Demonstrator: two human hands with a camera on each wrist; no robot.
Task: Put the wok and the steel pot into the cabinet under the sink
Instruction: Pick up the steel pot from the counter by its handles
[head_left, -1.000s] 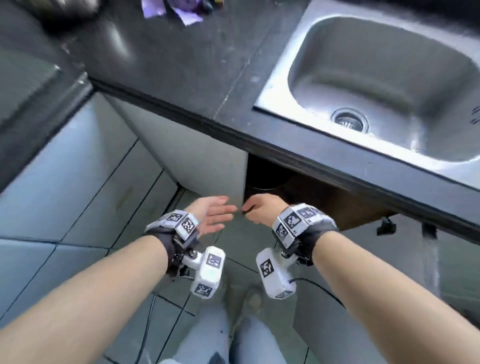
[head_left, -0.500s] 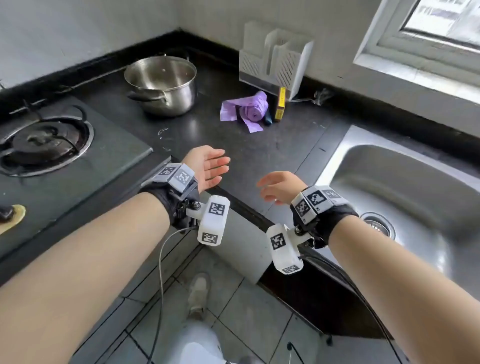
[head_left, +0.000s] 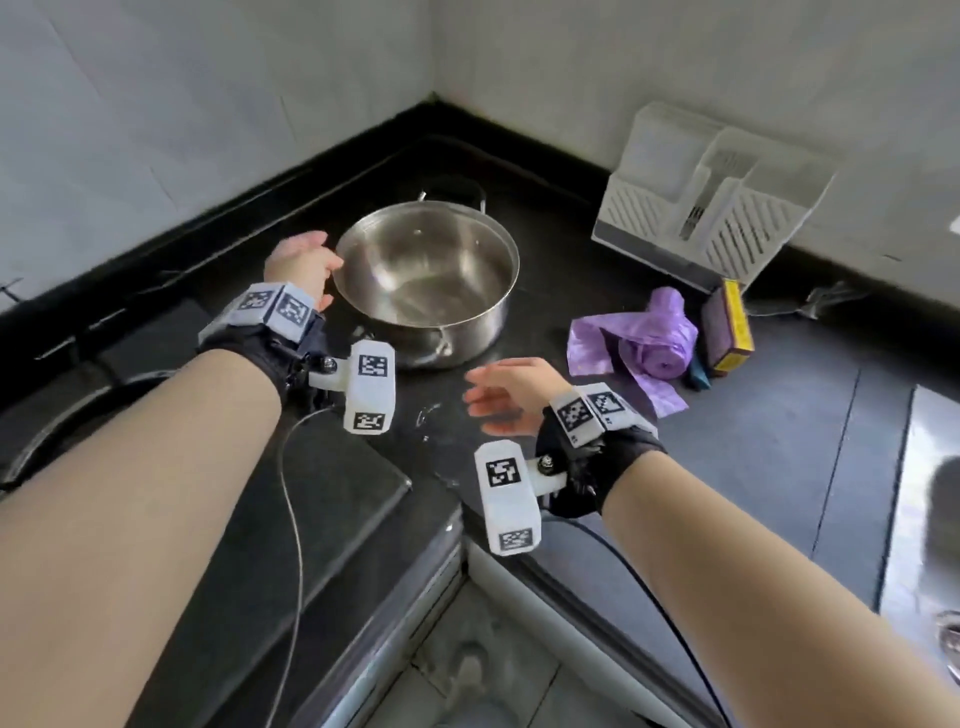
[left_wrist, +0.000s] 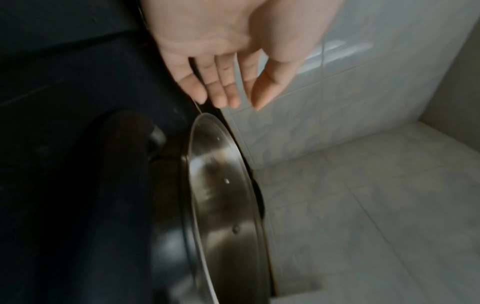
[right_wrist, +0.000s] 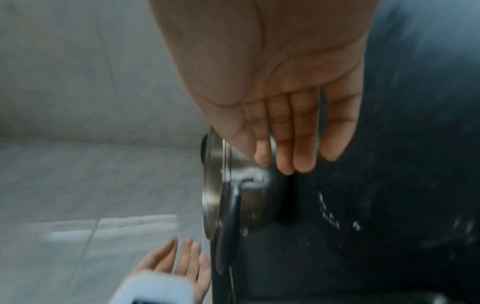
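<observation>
A steel pot (head_left: 426, 275) with two black handles stands empty on the black counter (head_left: 545, 441) near the corner. My left hand (head_left: 301, 260) hovers just beyond the pot's left rim, fingers straight, holding nothing; the left wrist view shows its fingers (left_wrist: 223, 90) above the pot's rim (left_wrist: 218, 185). My right hand (head_left: 498, 395) is open in front of the pot, a short way from its near handle (head_left: 441, 340); in the right wrist view the straight fingers (right_wrist: 293, 144) point at the pot (right_wrist: 233, 185). No wok is in view.
A purple roll of bags (head_left: 644, 348), a yellow-edged box (head_left: 727, 327) and a white cutlery rack (head_left: 711, 208) stand right of the pot. The hob (head_left: 130, 415) lies to the left, the sink edge (head_left: 924, 519) at the far right. Tiled walls close the corner.
Both hands have risen from the open cabinet below the counter and reached forward to either side of the steel pot. The view has swung up from the floor to the counter corner.
</observation>
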